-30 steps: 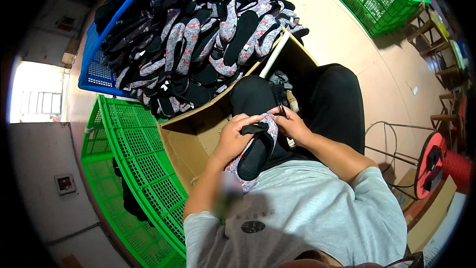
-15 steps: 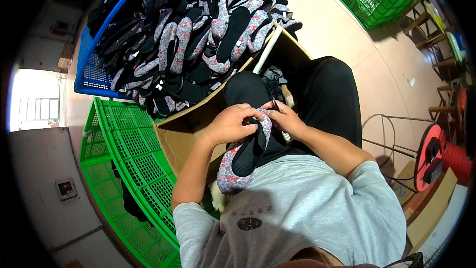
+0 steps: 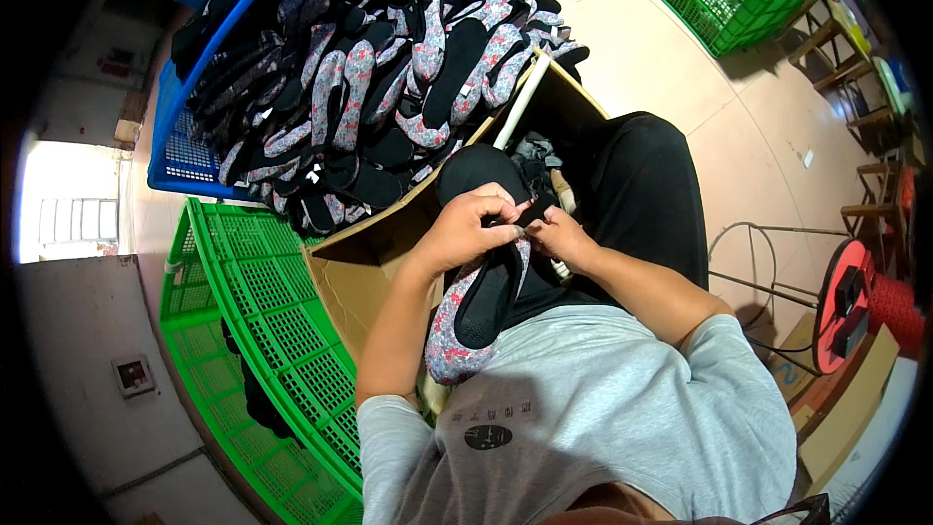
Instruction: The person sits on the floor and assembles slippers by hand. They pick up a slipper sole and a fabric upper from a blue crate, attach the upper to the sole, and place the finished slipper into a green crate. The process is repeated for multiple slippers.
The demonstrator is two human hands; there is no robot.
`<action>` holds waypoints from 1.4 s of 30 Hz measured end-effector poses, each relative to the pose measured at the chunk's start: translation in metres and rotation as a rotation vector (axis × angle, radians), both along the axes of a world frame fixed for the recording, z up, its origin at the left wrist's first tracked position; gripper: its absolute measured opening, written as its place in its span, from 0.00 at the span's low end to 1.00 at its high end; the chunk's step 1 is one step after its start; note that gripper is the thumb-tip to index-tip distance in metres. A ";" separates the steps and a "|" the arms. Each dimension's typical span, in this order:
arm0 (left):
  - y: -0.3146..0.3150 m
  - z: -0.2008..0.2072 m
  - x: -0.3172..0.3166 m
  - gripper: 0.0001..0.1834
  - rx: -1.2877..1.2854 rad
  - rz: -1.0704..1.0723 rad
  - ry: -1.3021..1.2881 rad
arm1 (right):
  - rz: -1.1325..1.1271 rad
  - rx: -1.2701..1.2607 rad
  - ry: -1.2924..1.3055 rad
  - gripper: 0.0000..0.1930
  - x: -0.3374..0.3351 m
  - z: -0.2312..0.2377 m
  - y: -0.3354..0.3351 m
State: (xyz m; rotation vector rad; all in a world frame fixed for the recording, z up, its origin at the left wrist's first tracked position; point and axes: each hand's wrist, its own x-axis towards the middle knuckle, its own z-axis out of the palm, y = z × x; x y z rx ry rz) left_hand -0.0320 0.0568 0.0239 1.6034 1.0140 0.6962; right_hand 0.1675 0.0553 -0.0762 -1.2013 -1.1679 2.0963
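Observation:
A floral cloth slipper (image 3: 449, 335) with a black inside lies over my lap, its rounded end toward my shirt. My left hand (image 3: 468, 228) is closed on the far end of it, thumb and fingers pinched together. Close beside it, my right hand (image 3: 566, 241) pinches at the same end, where a black flap (image 3: 536, 209) stands up between the two hands. What exactly the right fingertips hold is partly hidden. In front of me, a large heap of similar floral and black slippers (image 3: 355, 87) fills a blue crate (image 3: 175, 151).
An open cardboard box (image 3: 350, 282) with a white bar (image 3: 522, 102) stands at my knees. Green plastic crates (image 3: 277, 301) are at my left, another green crate (image 3: 719, 5) at the far right. A red spool (image 3: 841, 306) on a wire frame and wooden stools (image 3: 875, 190) stand right.
My left fingers have shifted up and curled tighter at the slipper's far end. The right hand has turned slightly, and the black flap now shows between the hands.

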 end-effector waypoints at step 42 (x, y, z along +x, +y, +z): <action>0.018 -0.033 0.023 0.05 -0.806 0.360 -0.391 | 0.208 0.228 0.058 0.11 0.033 0.058 -0.003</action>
